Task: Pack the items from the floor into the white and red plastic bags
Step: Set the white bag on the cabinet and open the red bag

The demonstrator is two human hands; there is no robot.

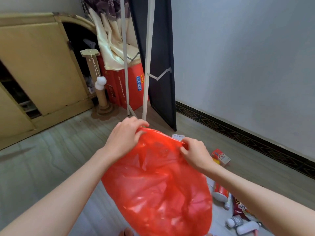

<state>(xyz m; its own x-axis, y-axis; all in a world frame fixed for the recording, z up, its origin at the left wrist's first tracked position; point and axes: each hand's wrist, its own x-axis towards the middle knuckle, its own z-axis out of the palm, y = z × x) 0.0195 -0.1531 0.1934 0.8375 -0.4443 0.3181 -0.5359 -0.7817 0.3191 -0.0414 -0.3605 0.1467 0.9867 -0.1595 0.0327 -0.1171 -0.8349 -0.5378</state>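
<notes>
Soft, even daylight; wide-angle bending at edges; red bag [158,183] perhaps motion-blurred.

- red plastic bag [158,184]: thin, see-through, crinkly, held up off the floor by its top edge and hanging down puffed out
- small red-and-white box [221,156] lying on the floor, right of the bag
- red-and-white tube [220,192], dark snack packet [239,207] and white-grey bits [242,224] bunched on the floor, lower right

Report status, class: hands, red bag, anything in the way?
Left hand and right hand: each grip shut on red bag at its top edge. Packets on the floor, unpacked. Nothing blocking.
</notes>
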